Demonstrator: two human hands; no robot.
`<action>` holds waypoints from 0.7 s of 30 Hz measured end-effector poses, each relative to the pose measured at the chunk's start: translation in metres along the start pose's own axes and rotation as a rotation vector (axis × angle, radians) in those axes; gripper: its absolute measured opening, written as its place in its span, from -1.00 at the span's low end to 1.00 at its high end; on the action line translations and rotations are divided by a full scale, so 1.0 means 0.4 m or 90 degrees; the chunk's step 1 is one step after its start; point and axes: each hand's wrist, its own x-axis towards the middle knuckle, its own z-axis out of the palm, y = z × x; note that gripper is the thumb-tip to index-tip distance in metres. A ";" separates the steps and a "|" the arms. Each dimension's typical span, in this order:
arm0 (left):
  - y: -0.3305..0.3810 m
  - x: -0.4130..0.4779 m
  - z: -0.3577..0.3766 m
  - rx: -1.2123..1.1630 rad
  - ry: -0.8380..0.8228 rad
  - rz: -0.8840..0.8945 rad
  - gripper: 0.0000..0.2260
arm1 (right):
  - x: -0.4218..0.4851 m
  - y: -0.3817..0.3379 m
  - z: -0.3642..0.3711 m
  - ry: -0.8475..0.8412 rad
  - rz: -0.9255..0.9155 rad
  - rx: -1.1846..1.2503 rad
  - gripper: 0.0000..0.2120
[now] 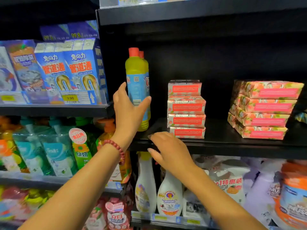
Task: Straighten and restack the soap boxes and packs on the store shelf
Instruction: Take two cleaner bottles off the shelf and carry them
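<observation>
Looking from the head camera: a black shelf is seen in the middle, with other store shelves around it.
Left hand: it is raised to a yellow-green bottle with a red cap, which stands upright at the left end of the black shelf.
Left grip: the thumb is stretched across the front of the bottle and the fingers are laid along its left side; whether the bottle is really clamped cannot be told.
Bracelet: red beads are worn on the left wrist.
Right hand: it is held palm down at the front edge of the black shelf, just below the soap.
Right grip: the fingers are apart and loosely bent, and nothing is held.
Middle soap stack: four flowered boxes with red labels are piled near the shelf's front, right of the bottle. The edges are not in line; the bottom box is shifted a little to the right.
Right soap stack: four similar boxes with pink labels are piled well apart from the middle stack, turned at an angle and stepped.
Blue boxes: they are lined up on the neighbouring shelf at the left, behind a yellow price tag.
White spray bottles: they are placed on the shelf below.
</observation>
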 end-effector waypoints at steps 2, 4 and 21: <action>0.002 0.020 0.028 -0.028 -0.013 -0.043 -0.33 | 0.006 0.004 0.005 0.018 -0.007 -0.023 -0.71; -0.002 0.030 0.051 -0.046 0.000 -0.062 -0.37 | 0.006 0.006 0.011 0.044 -0.001 -0.007 -0.71; 0.015 -0.039 -0.027 -0.365 -0.124 -0.015 -0.71 | -0.003 -0.015 -0.082 0.176 0.078 0.387 -0.43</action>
